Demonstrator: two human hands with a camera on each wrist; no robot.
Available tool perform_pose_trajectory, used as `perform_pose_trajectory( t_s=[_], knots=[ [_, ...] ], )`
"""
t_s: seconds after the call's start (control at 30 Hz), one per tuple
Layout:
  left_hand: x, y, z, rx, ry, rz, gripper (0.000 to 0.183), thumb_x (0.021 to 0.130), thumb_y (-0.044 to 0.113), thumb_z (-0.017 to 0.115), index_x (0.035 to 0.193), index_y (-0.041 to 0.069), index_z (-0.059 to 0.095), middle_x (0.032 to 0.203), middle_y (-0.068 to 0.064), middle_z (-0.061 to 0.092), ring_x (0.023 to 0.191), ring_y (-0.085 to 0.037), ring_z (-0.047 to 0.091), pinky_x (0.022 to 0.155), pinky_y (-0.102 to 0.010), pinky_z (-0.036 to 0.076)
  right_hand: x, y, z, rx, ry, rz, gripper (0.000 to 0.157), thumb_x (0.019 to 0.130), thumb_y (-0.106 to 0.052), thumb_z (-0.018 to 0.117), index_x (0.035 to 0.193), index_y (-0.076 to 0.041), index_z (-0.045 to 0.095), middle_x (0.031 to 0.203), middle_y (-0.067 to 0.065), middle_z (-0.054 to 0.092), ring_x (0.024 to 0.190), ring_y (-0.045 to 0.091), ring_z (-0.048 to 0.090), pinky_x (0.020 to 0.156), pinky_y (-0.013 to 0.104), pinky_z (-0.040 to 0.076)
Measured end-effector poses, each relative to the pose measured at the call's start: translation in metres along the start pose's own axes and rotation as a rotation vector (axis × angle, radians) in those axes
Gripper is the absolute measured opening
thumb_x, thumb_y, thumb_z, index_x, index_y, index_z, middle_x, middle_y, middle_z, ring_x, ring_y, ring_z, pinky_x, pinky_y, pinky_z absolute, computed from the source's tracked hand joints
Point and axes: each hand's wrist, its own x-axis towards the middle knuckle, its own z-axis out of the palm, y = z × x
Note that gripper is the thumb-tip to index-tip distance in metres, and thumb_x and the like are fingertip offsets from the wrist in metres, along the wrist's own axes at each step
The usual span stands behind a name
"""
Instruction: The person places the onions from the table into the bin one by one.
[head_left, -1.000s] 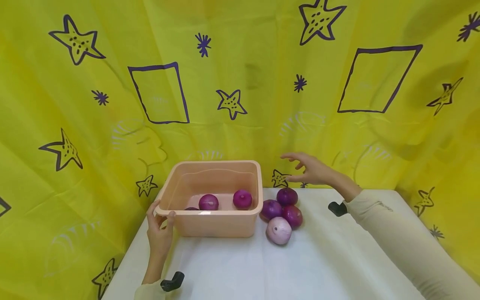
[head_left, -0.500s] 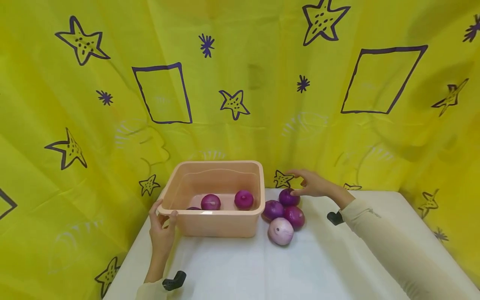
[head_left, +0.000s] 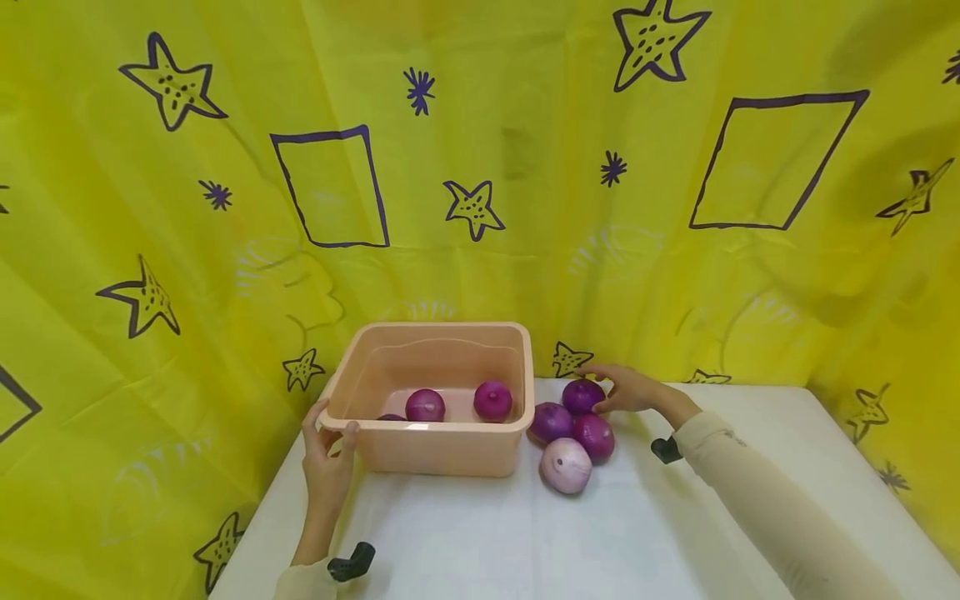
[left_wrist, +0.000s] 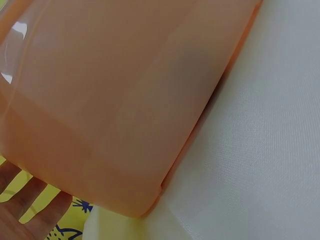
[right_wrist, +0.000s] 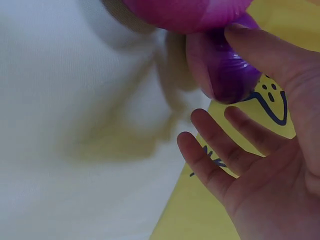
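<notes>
Plainly, in the head view we see our left hand (head_left: pixel 327 462) left of the lower centre, gripping the near left corner of the bin (head_left: pixel 442 454), thumb at the front rim and fingers along the side. Inside the bin sit a purple onion (head_left: pixel 425 406) near the middle, a pink onion (head_left: pixel 493 402) to its right, and a sliver of a third onion (head_left: pixel 391 417) behind the front rim. Right of the bin, four onions cluster on the white table (head_left: pixel 465 542): a dark onion (head_left: pixel 582 395) at the top, a violet onion (head_left: pixel 551 423) at left, a red onion (head_left: pixel 596 439) at right and a pale onion (head_left: pixel 566 467) at the bottom. Our right hand (head_left: pixel 633 390) is at the dark onion, loosely spread. A yellow curtain (head_left: pixel 525 83) fills the upper frame.

In the left wrist view, the bin's wall covers the upper left and centre; we find our fingers against its edge at lower left.

In the right wrist view, our thumb overlaps the dark onion at upper right, while three fingers spread wide below it. We cannot tell how firmly the thumb presses.
</notes>
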Motion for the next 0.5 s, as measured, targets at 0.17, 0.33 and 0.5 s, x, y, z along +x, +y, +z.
perform_pose_trajectory(
  t_s=[0.17,0.33,0.5],
  knots=[
    [-0.0008,0.0002,0.0008,0.012,-0.002,0.002,0.064,0.103,0.023,0.062,0.157,0.021,0.028,0.161,-0.015,0.037,0.126,-0.040,0.054,0.082,-0.006,0.047,0.0025,0.0046,0.0057,0.014,-0.034,-0.020,0.061,0.088,0.000,0.076,0.145,-0.002,0.052,0.141,0.029,0.054,0.115,0.044,0.061,0.091,0.050,0.058],
    [-0.0007,0.0012,0.0012,0.012,0.003,0.005,0.064,0.103,0.024,0.062,0.157,0.021,0.028,0.161,-0.014,0.037,0.128,-0.038,0.054,0.084,-0.006,0.047,0.0048,0.0075,0.0075,0.017,-0.033,-0.014,0.062,0.088,0.000,0.075,0.145,-0.004,0.052,0.142,0.029,0.053,0.115,0.042,0.061,0.093,0.050,0.057],
    [-0.0011,0.0022,0.0013,0.014,0.001,-0.001,0.064,0.103,0.025,0.062,0.157,0.021,0.028,0.160,-0.015,0.037,0.128,-0.038,0.054,0.086,-0.007,0.046,0.0044,0.0075,0.0075,0.037,-0.030,-0.002,0.062,0.088,0.000,0.076,0.145,-0.004,0.053,0.143,0.029,0.052,0.114,0.042,0.061,0.093,0.050,0.057]
  ],
)
